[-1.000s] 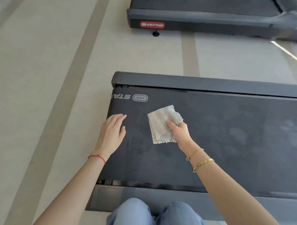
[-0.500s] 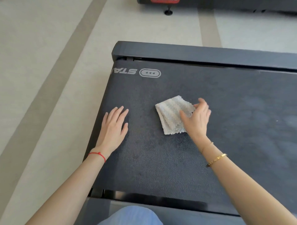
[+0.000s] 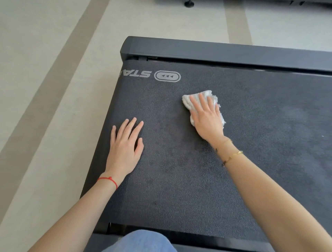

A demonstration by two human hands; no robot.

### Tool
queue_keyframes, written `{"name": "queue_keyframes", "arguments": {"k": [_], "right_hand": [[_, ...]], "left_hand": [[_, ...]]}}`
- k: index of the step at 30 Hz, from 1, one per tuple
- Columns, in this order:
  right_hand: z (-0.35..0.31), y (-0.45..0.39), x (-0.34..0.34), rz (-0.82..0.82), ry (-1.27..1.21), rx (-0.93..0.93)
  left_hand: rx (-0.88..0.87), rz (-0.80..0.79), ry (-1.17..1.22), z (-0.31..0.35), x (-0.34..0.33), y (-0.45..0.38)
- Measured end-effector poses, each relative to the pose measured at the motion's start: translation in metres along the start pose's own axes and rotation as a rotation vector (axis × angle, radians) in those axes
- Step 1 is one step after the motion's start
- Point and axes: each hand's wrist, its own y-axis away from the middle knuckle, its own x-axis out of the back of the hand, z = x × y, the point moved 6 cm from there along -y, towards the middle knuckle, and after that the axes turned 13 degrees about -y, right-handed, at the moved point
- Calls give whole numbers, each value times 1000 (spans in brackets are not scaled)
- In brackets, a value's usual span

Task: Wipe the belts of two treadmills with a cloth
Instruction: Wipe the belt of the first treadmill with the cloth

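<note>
My right hand (image 3: 206, 117) lies flat on the cloth (image 3: 204, 100), fingers spread and extended, palm pressing the bunched white fabric down onto the belt (image 3: 179, 179). I am not pinching it; the open palm pins it, so that more of the cloth meets the textured black surface and my weight goes into the wipe. The cloth sits in the far half of the belt, a little to the right of the printed logo (image 3: 167, 76), with its edges showing beyond my fingertips and along the side of my hand.

My left hand (image 3: 125, 143) rests empty on the belt near its left edge, fingers loosely together and flat. I judge it is there as a brace, since I am leaning forward over the deck and the belt might creep under a push.

The side rail (image 3: 215, 52) runs along the far side of the belt, and beyond it the pale floor (image 3: 45, 90). At the top edge of the view is a dark strip that is probably the second treadmill (image 3: 269, 1), though too little of it shows to be sure.

No container is in view: no bucket, bottle or tray. Whether the cloth is damp, I cannot tell.

This belt looks barely begun, with a faint haze to the right.
</note>
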Motion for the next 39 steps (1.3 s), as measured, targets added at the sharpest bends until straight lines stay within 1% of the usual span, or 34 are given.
{"name": "queue_keyframes", "arguments": {"k": [1, 2, 4, 5, 7, 8, 10, 11, 12, 13, 15, 16, 17, 18, 20, 22, 24, 25, 26, 28, 30, 32, 33, 34, 35, 37, 38, 39], "right_hand": [[-13, -6, 3, 26, 24, 17], [-32, -4, 1, 47, 57, 95], [-69, 24, -15, 44, 120, 350], [-78, 47, -23, 11, 89, 438], [-75, 90, -29, -39, 0, 499], [-70, 101, -26, -45, -4, 523], [-59, 98, -18, -71, 87, 567], [-53, 85, -11, -50, 156, 557], [-43, 66, -5, -7, 201, 507], [-33, 44, 1, 5, 210, 408], [-23, 14, 9, 62, 178, 237], [-30, 8, 8, 94, 121, 209], [-43, 9, 1, 111, 95, 217], [-61, 18, -8, 116, 86, 288], [-92, 58, -26, 30, 44, 483], [-94, 99, -34, -93, -7, 540], [-81, 116, -31, -92, -43, 558], [-75, 112, -28, -90, -12, 554], [-69, 99, -27, -77, 72, 532], [-55, 53, -19, 4, 177, 436], [-44, 2, -6, 61, 163, 280], [-46, -30, -4, 109, 59, 186], [-58, -35, -9, 119, 54, 201], [-74, -32, -19, 135, 44, 276], [-93, -19, -31, 113, 49, 382], [-111, 15, -50, -9, 8, 527], [-111, 26, -52, -47, -24, 574], [-107, 26, -49, -51, -28, 603]], "left_hand": [[5, 5, 1, 0, 0, 0], [9, 10, 1, -1, -1, 0], [12, 17, -5, -2, -1, 0], [10, 23, -5, -2, -1, 1], [0, 33, 7, -2, 0, 1], [-2, 37, 10, -2, 0, 2], [-2, 34, 3, -3, -1, 1], [-3, 29, -5, -2, -1, 1], [-1, 24, -13, -2, -2, 0], [3, 20, -18, -3, -2, 0], [9, 18, -26, -3, -2, 0], [10, 18, -30, -2, -2, 0], [10, 18, -33, -2, -1, 0], [9, 19, -31, -1, -1, 0], [4, 23, -21, 0, 1, 1], [10, 23, -8, 1, 4, 2], [50, 24, -2, 0, 7, 3], [75, 23, -5, -2, 8, 3], [92, 19, -12, -2, 8, 3], [101, 14, -27, -2, 7, 3], [109, 11, -34, -2, 6, 2], [110, 8, -41, -2, 5, 2], [111, 10, -45, -2, 5, 2], [112, 14, -48, -3, 5, 2], [108, 17, -51, -4, 6, 1], [87, 23, -61, -8, 7, -1], [72, 28, -66, -9, 8, -3], [57, 33, -71, -12, 8, -5]]}}
